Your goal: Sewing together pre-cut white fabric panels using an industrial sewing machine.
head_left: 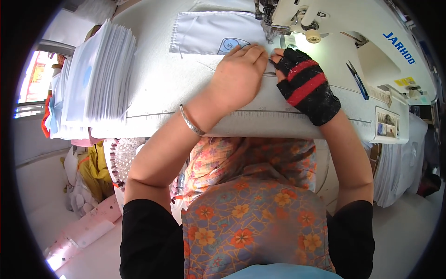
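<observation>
A white cloth piece with a blue printed motif lies on the sewing machine's bed, its right end by the presser foot. My left hand rests flat over the cloth's near right edge, fingers stretched out close to the foot. On that wrist sits a silver bangle. Just right of it, my right hand wears a black fingerless glove with red stripes. Its bare fingertips are curled in near the needle area, and whatever they pinch is hidden. The white sewing machine reaches over from the upper right.
At the left stands a thick stack of white cloth pieces. Blue-handled thread snips lie right of my glove. A small compartment with bobbins is set in the bed's right end. More white cloths hang below. A ruler strip runs along the front.
</observation>
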Action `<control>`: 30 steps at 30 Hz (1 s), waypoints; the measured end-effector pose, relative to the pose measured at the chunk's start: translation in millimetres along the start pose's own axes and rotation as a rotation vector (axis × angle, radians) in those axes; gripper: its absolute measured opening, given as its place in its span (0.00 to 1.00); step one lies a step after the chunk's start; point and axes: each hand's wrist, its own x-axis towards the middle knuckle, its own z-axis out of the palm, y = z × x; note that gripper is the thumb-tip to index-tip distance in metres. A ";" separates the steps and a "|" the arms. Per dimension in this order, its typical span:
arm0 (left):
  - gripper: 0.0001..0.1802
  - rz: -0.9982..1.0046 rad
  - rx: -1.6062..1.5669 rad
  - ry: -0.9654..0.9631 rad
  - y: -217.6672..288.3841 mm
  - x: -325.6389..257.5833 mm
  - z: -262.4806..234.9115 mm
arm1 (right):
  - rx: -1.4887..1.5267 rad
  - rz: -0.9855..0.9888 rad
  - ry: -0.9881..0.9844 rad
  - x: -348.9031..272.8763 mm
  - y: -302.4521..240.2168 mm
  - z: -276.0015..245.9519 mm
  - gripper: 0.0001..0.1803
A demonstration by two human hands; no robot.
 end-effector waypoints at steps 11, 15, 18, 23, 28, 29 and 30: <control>0.18 0.007 -0.042 0.002 -26.8 19.5 7.8 | -0.065 0.105 -0.035 3.2 8.1 5.7 0.16; 0.18 0.001 -0.012 0.028 -37.9 19.4 4.0 | -0.058 0.138 -0.014 3.1 9.4 2.2 0.14; 0.20 -0.103 0.179 0.062 -46.3 17.8 -3.5 | -0.062 0.131 0.005 2.0 13.7 2.2 0.13; 0.19 -0.249 0.268 0.008 -60.6 4.4 -10.7 | -0.045 0.111 0.021 2.8 13.0 2.8 0.13; 0.19 -0.281 0.203 -0.030 -60.8 8.0 -15.6 | -0.020 0.190 -0.021 1.8 16.3 5.5 0.11; 0.19 -0.283 0.206 -0.027 -61.4 8.4 -17.5 | -0.020 0.186 -0.020 3.5 15.6 4.5 0.11; 0.17 -0.307 0.219 -0.034 -61.8 8.2 -19.7 | -0.015 0.156 0.001 4.5 13.7 3.3 0.11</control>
